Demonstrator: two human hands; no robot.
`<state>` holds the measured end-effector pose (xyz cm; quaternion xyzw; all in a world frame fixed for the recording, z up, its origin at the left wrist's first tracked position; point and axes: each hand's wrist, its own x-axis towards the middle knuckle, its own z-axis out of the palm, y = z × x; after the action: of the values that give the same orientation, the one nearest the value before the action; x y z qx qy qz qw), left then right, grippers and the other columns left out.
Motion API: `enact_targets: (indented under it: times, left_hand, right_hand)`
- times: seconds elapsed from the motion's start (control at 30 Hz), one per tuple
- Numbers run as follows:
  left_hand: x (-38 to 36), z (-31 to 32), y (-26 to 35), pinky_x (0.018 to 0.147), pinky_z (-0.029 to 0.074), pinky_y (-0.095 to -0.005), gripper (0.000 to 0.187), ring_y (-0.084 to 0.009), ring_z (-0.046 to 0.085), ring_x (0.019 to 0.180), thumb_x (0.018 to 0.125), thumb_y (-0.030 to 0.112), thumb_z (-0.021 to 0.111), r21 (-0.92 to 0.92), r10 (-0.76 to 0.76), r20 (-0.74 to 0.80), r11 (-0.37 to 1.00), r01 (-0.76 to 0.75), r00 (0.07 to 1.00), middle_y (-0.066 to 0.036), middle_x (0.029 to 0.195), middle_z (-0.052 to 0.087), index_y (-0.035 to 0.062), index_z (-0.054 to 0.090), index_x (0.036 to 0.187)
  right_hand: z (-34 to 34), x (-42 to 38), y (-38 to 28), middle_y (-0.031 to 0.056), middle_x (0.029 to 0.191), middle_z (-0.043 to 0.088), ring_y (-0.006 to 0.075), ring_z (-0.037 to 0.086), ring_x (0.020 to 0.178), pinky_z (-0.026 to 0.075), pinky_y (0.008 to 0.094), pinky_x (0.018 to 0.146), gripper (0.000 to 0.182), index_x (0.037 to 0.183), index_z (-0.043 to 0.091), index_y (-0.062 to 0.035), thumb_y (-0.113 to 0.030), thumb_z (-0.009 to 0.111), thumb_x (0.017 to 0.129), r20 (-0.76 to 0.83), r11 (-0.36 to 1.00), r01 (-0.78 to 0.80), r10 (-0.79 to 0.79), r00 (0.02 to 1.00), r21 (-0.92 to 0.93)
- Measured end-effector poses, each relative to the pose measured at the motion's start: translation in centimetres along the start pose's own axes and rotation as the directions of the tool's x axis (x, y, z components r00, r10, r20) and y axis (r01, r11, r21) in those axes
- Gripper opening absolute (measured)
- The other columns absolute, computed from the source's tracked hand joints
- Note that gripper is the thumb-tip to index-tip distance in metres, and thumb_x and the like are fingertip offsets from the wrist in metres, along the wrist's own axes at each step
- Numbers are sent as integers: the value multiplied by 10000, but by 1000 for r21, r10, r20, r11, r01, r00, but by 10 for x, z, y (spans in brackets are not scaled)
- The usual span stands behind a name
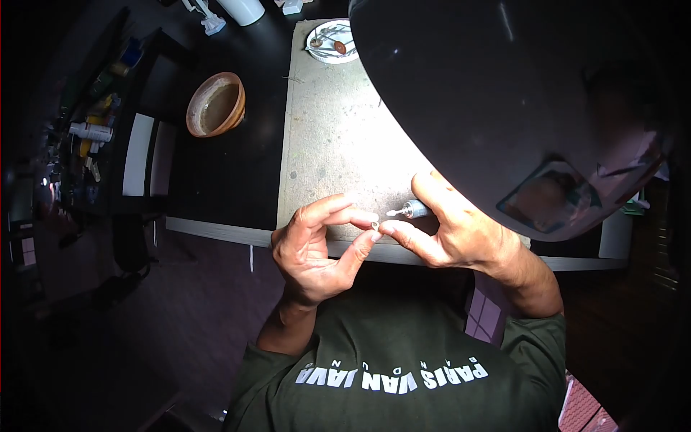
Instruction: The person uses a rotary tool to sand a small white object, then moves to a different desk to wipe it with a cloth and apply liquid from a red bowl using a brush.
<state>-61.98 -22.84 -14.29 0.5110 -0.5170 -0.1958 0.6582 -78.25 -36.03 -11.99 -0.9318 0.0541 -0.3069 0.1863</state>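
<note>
My left hand (311, 248) pinches a tiny pale piece (375, 225) between thumb and fingertips, over the near edge of the worktable. Its exact kind is too small to make out. Wrapped in my right hand (461, 227) is a silver rotary tool handpiece (415, 209), most of its body hidden by the hand. A light conical bit (394, 213) sticks out of it, pointing left, close above the piece. The tip of my right thumb is right beside the left fingertips. Beneath both hands lies a stained beige mat (317, 158), brightly lit.
A big glossy black lamp shade (504, 93) covers the upper right, close over my right hand. At the mat's far end, a white dish (323, 57) holds several bits and brown discs. A clay bowl (193, 111) stands on the black tabletop. Cluttered shelves (93, 133) rise at left.
</note>
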Motion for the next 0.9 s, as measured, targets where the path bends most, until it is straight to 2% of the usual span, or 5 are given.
enact_targets:
  times: [0.2,0.4,0.6,0.8,0.9]
  left_hand:
    - [-6,2,-8,760,558,-281,379,-181,710,833,749,-107,794,-257,-94,-9,962,89,996,-133,863,704,-70,606,1076]
    - [-1,2,-3,715,552,-256,185,-168,690,787,754,-100,793,-226,-99,31,969,104,995,-132,856,699,-31,693,894]
    - [-4,3,-5,720,543,-246,165,-164,680,824,794,-113,750,-225,-149,32,962,153,988,-137,899,691,-33,690,925]
    - [-8,4,-9,797,539,-258,138,-161,672,863,856,-124,671,-451,-266,98,847,281,959,-148,942,683,-55,649,973]
    - [-9,9,-7,818,552,-271,118,-174,682,880,872,-129,639,-538,-276,70,799,269,959,-158,943,680,-63,634,971]
  right_hand:
    - [-2,1,0,107,721,463,199,470,617,420,318,552,480,906,553,53,-288,857,759,-3,1000,0,0,1000,-1]
    - [-1,1,0,104,715,459,197,466,611,413,317,545,476,892,551,50,-290,857,759,-5,1000,4,-4,1000,0]
    - [1,1,0,101,709,455,194,461,604,406,316,538,472,878,550,46,-291,858,759,-13,1000,9,-8,1000,5]
    - [-1,1,-2,98,703,451,192,457,598,399,316,531,469,864,548,43,-293,859,759,-21,1000,10,-10,1000,2]
    - [-2,1,-4,97,700,449,190,455,595,395,315,528,468,857,547,42,-293,859,759,-22,1000,13,-13,1000,-1]
